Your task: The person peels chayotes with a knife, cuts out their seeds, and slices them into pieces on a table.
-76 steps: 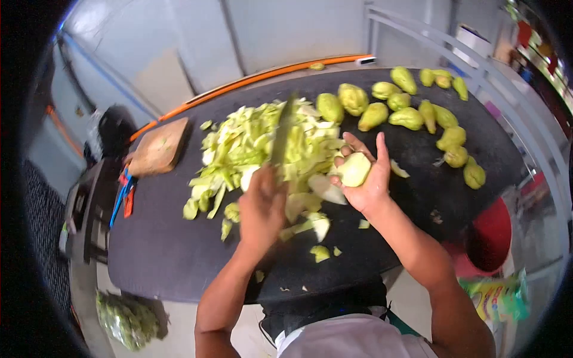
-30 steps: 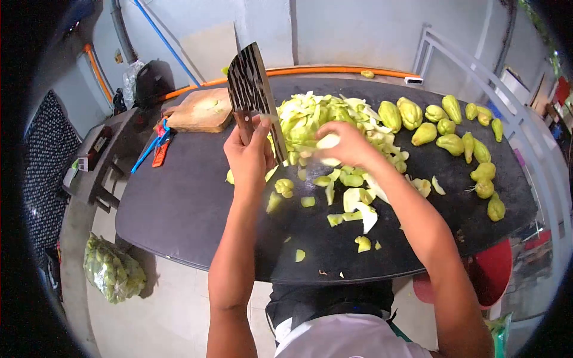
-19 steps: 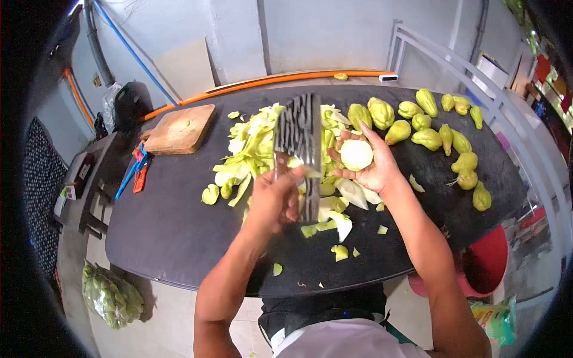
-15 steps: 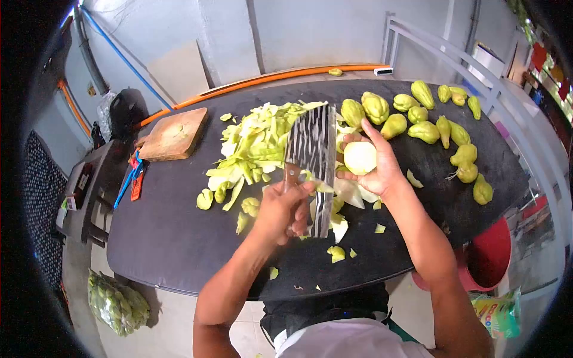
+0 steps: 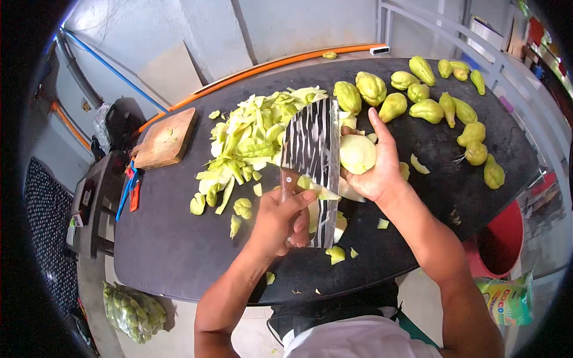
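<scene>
My left hand grips the brown wooden handle of a broad cleaver, whose blade is patterned with dark and light streaks. A pale green slice lies against the blade by my left thumb. In my right hand rests a peeled, pale chayote, with its flat cut face showing close to the blade's edge. Behind and left of the cleaver, sliced green pieces are heaped on the dark table. A few scraps lie nearer the front edge.
Several whole chayotes lie at the table's back right. A wooden board is at the back left, beside blue and orange-red tools. A red bin stands below the right edge. A filled plastic bag sits on the floor.
The cleaver, earlier raised on the left, is now beside the chayote in my right hand. Since the last earlier frame, both hands have barely moved and the view has shifted slightly.
</scene>
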The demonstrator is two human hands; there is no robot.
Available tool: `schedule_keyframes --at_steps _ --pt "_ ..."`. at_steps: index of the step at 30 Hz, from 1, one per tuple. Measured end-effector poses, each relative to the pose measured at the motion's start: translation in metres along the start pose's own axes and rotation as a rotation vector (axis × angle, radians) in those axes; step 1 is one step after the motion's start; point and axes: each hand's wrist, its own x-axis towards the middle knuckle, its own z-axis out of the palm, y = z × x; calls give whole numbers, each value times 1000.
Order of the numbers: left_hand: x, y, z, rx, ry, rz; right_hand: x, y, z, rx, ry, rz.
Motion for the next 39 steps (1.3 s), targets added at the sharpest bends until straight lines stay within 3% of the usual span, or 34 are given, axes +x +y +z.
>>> schedule_keyframes --at_steps 3,12,19,22,34,36,39 --pt "2 -1 -5 -48 -44 -13 0 9 0 79 -109 38" --pt "-1 0 -4 -67 -48 15 -9 17 9 -156 -80 -28" --pt "1 1 -8 -17 -90 -1 -2 -2 -9 -247 -200 -97" --pt "3 0 -6 -60 -102 -32 -12 15 11 -288 -90 -203" --pt "3 -5 0 -43 -111 -70 -8 31 8 -266 -261 -149" --pt "-3 -3 11 23 -93 -39 -14 40 8 -362 -155 -164" --pt "-2 -4 6 74 -111 7 -8 33 3 -251 -295 -177"
